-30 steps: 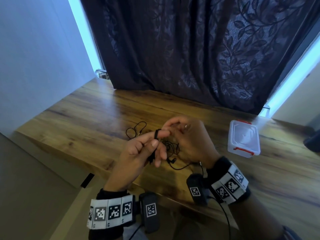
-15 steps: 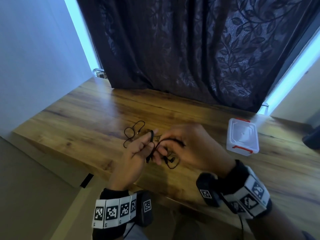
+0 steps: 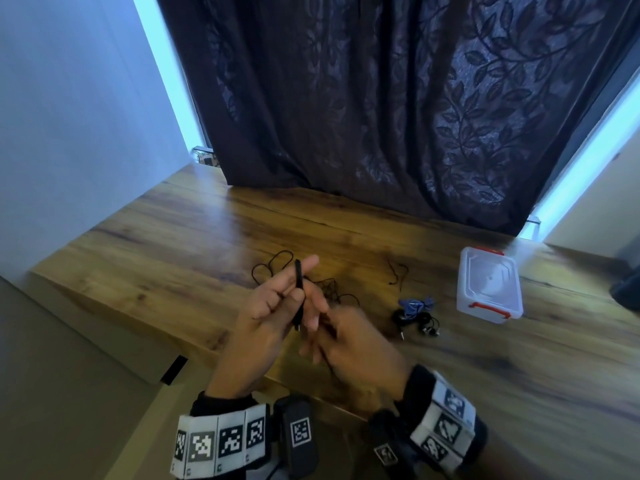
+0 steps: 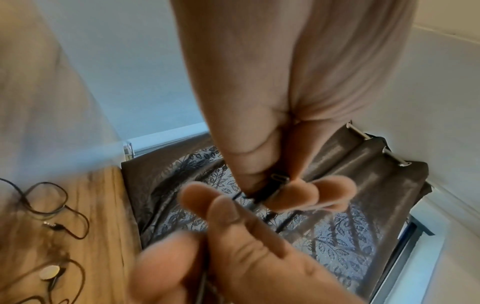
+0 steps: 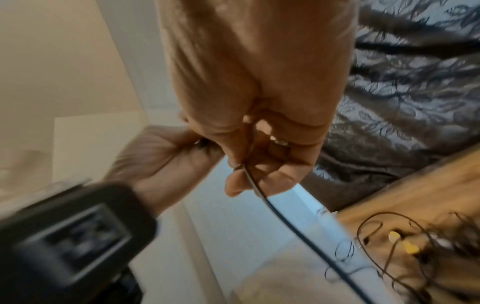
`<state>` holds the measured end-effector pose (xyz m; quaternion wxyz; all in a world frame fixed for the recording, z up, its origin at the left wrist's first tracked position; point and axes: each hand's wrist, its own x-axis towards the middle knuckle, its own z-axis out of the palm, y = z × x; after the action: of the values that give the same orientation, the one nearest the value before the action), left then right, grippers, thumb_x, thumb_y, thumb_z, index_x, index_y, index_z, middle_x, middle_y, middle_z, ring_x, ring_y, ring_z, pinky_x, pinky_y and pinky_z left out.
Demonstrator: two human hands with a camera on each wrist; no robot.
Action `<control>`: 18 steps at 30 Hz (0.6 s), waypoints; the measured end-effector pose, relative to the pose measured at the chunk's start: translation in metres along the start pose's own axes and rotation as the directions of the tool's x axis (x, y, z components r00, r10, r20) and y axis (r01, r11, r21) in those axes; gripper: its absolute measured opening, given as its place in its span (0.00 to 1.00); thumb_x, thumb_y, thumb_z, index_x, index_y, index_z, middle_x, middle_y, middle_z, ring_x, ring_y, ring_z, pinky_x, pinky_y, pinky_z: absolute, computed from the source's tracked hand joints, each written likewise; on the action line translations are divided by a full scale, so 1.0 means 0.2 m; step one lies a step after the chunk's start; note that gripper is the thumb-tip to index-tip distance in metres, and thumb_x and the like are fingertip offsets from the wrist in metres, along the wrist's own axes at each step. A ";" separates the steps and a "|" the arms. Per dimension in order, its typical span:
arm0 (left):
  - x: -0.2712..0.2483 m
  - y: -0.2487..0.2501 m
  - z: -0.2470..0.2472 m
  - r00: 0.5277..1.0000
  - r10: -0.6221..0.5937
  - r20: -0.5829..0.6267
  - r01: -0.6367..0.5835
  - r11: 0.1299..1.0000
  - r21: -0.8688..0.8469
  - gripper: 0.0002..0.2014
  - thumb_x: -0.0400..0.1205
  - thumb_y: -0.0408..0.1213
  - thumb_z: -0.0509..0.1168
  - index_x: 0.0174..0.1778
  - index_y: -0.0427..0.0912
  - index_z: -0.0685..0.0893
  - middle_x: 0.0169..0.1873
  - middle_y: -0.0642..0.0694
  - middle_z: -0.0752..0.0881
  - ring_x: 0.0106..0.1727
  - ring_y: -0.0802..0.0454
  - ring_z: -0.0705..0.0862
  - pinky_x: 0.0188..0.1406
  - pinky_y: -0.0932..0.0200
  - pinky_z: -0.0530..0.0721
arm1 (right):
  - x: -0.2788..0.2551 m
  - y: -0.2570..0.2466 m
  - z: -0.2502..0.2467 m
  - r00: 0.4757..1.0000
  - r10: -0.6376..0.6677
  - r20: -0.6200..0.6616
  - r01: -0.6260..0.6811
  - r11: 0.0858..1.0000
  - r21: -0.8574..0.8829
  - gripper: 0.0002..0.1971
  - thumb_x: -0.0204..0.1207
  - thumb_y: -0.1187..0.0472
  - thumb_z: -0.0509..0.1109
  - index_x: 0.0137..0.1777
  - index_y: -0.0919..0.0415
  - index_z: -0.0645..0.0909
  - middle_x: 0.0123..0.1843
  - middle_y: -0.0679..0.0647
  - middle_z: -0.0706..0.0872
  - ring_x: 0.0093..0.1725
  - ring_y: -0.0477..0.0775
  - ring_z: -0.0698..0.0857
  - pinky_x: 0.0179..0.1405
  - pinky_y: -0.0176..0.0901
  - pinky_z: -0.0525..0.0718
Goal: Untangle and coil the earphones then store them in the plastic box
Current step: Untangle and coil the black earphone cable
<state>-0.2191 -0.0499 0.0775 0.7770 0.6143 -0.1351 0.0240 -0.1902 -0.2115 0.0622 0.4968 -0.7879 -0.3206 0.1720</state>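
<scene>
Black cable: the earphones [image 3: 298,292] run as a thin dark lead between both hands, raised just above the bench [image 3: 180,258].
Left hand: the left hand [image 3: 273,306] pinches the lead between thumb and forefinger; a bunched length of cable stands up along the forefinger. The other fingers are half curled. In the left wrist view a small metal-rimmed plug end [image 4: 279,178] shows at the fingertips.
Right hand: the right hand [image 3: 353,344] is curled round the same lead, just beside and nearer than the left; in the right wrist view the cable [image 5: 255,186] leaves between thumb and forefinger and trails down toward the bench. The hand is blurred in the head view.
Loose end: the rest of the earphone cable lies on the bench beyond the hands in an open loop [image 3: 273,268] and a small snarl [image 3: 329,289].
Other cables: a blue and black bundle [image 3: 415,313] lies to the right of the hands, and a short thin black cable [image 3: 398,275] lies just beyond it.
Plastic box: the clear plastic box [image 3: 488,285], lid on with red clasps, sits at the right of the bench, near the bundle and well apart from the hands.
Change: half a second ago the right hand reached over the tangle further out; now it lies nearer the body, below the left, and the blue bundle it covered is in view. The left hand keeps its pinch.
</scene>
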 end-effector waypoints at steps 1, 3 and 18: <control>0.01 -0.02 -0.01 0.998 0.015 -0.056 -0.009 0.995 0.102 0.25 0.86 0.40 0.62 0.79 0.37 0.70 0.41 0.46 0.89 0.36 0.52 0.85 0.39 0.55 0.86 | -0.03 0.00 0.03 0.999 0.031 0.026 -0.030 0.999 -0.011 0.10 0.87 0.67 0.63 0.54 0.52 0.82 0.42 0.48 0.88 0.36 0.38 0.86 0.40 0.39 0.87; 0.01 -0.06 -0.03 0.990 0.052 -0.130 -0.007 0.947 0.322 0.22 0.89 0.31 0.55 0.80 0.38 0.68 0.43 0.46 0.90 0.40 0.52 0.87 0.48 0.61 0.85 | -0.08 -0.01 0.05 0.997 0.047 0.059 -0.041 0.995 -0.093 0.08 0.89 0.62 0.63 0.59 0.57 0.83 0.42 0.50 0.90 0.35 0.41 0.87 0.39 0.39 0.88; 0.00 0.02 0.05 0.996 -0.024 -0.088 0.031 0.997 0.075 0.20 0.82 0.37 0.54 0.64 0.42 0.86 0.27 0.46 0.78 0.27 0.53 0.69 0.30 0.61 0.68 | 0.18 -0.14 -0.31 0.880 -0.229 -0.415 0.118 0.953 -0.277 0.06 0.81 0.61 0.74 0.55 0.54 0.91 0.46 0.38 0.89 0.48 0.34 0.87 0.48 0.26 0.81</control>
<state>-0.2224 -0.0585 0.0836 0.7583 0.6439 -0.0917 0.0451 -0.1379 -0.2202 0.1170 0.4694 -0.8291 -0.2877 -0.0978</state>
